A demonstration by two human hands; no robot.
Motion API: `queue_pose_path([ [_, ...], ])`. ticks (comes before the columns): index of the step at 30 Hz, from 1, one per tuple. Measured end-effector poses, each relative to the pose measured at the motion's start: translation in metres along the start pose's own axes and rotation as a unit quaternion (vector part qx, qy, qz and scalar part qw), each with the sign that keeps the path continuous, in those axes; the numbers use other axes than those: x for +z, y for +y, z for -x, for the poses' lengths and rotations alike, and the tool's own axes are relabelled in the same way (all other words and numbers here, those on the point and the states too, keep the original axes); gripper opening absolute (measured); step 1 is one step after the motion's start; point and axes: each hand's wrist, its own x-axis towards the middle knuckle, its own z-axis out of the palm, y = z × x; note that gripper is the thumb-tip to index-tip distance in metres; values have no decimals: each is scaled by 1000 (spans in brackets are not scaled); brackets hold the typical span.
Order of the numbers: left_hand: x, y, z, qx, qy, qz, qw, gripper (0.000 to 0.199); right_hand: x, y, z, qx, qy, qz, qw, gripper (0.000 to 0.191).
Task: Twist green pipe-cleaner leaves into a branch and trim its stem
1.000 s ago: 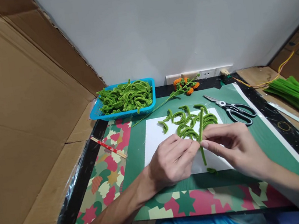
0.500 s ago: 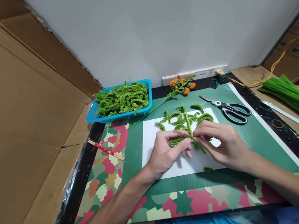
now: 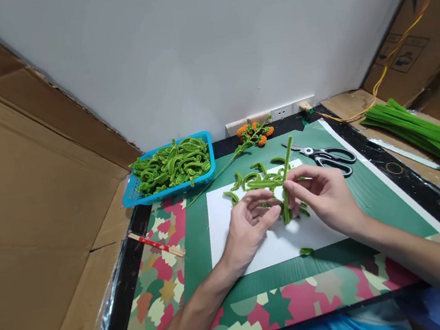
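Between the thumb and fingertips of my right hand (image 3: 326, 196) is a fuzzy green pipe cleaner (image 3: 287, 155), held nearly upright. Another green length crosses it at the pinch and points left. My left hand (image 3: 248, 224) is just left of them, its fingers curved and apart, with nothing visibly gripped. Below both hands lies a white sheet of paper (image 3: 227, 246). Short curled green pieces (image 3: 250, 178) are scattered over its far part, some hidden behind my hands. One small green piece (image 3: 306, 251) rests near the paper's front edge.
A blue basket (image 3: 159, 197) heaped with bent green pieces stands at the back left. Orange flowers on a green stem (image 3: 238, 150) lie beside it. Scissors (image 3: 325, 156), a metal ruler (image 3: 407, 154) and a pipe cleaner bundle (image 3: 424, 131) are right; chopsticks (image 3: 155, 244) lie left.
My left hand has let go of the green stem and moved slightly away. The right hand keeps its pinch, and the stem now leans right with a cross piece pointing left. The view has shifted.
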Motion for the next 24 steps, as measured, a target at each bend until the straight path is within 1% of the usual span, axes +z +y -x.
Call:
queue_pose_path([
  [3, 3, -3, 1, -29, -49, -6, 998, 38, 1, 0, -1, 0, 28, -36, 999, 31],
  [5, 4, -2, 3, -23, -53, -45, 997, 31, 2, 1, -2, 9, 32, -49, 998, 33],
  [6, 4, -1, 4, -14, -49, -71, 996, 31, 2, 1, -2, 15, 31, -55, 998, 33],
  [9, 2, 2, 5, 3, -32, -133, 991, 40, 1, 5, -3, 29, 32, -76, 996, 34],
  [11, 1, 2, 4, 4, -23, -146, 989, 38, 1, 6, -4, 35, 38, -88, 995, 35],
  [14, -1, 0, 3, 5, -10, -145, 989, 31, 0, 6, -6, 41, 47, -94, 994, 34],
  [17, -3, -2, 3, 15, 14, -134, 991, 28, -1, 5, -7, 53, 49, -93, 993, 35],
  [20, -5, 1, 2, 30, 40, -120, 991, 27, -1, 5, -7, 61, 49, -88, 993, 37],
  [24, -8, 6, 1, 50, 68, -118, 989, 25, -1, 8, -4, 50, 55, -54, 996, 37],
])
